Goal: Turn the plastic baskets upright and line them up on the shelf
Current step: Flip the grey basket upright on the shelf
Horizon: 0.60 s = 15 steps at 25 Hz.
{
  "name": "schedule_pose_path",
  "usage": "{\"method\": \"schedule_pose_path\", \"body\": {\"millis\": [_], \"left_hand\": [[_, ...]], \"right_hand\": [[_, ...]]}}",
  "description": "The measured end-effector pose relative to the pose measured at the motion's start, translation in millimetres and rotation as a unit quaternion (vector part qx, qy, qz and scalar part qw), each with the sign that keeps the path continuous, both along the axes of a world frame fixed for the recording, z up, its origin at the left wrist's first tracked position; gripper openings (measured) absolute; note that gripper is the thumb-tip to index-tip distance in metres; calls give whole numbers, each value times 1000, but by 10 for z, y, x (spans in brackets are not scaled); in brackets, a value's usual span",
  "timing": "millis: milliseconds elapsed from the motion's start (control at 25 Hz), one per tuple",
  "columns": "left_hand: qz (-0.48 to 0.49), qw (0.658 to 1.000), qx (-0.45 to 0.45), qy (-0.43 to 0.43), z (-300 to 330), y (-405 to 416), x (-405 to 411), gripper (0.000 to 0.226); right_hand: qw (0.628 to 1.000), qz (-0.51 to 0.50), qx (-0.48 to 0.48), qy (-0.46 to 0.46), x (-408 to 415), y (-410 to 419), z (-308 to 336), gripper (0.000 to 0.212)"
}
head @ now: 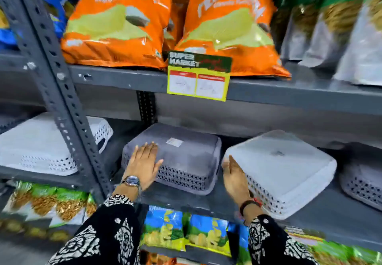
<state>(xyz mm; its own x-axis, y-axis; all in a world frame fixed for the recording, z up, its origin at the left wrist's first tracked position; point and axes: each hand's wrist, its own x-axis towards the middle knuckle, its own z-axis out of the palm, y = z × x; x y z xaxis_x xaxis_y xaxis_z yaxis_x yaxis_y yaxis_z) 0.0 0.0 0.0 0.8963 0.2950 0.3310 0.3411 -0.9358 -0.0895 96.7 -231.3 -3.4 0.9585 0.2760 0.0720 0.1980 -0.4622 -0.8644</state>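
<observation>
A dark grey plastic basket [186,157] lies upside down on the middle grey shelf [322,223], a white sticker on its base. My left hand [144,163] lies flat on its front left corner, fingers spread, a watch on the wrist. To its right a light grey basket [285,167] also lies upside down. My right hand [234,175] is open against that basket's left front corner, in the gap between the two baskets. A third basket [363,184] shows at the right edge, and a white upturned basket [39,147] lies in the left bay.
A perforated steel upright [68,107] divides the bays. Orange snack bags [117,23] and a yellow price tag [198,78] sit on the shelf above, close over the baskets. More snack bags [186,231] fill the shelf below.
</observation>
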Motion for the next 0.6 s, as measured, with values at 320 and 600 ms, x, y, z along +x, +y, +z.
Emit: {"method": "schedule_pose_path", "body": {"millis": [320,600], "left_hand": [[158,966,-203,-1,-99,1123,712,56],[275,824,-495,11,-190,1381,956,53]], "right_hand": [[990,-74,35,117,424,559,-345,39],[977,-57,79,188,608,495,-436,35]]}}
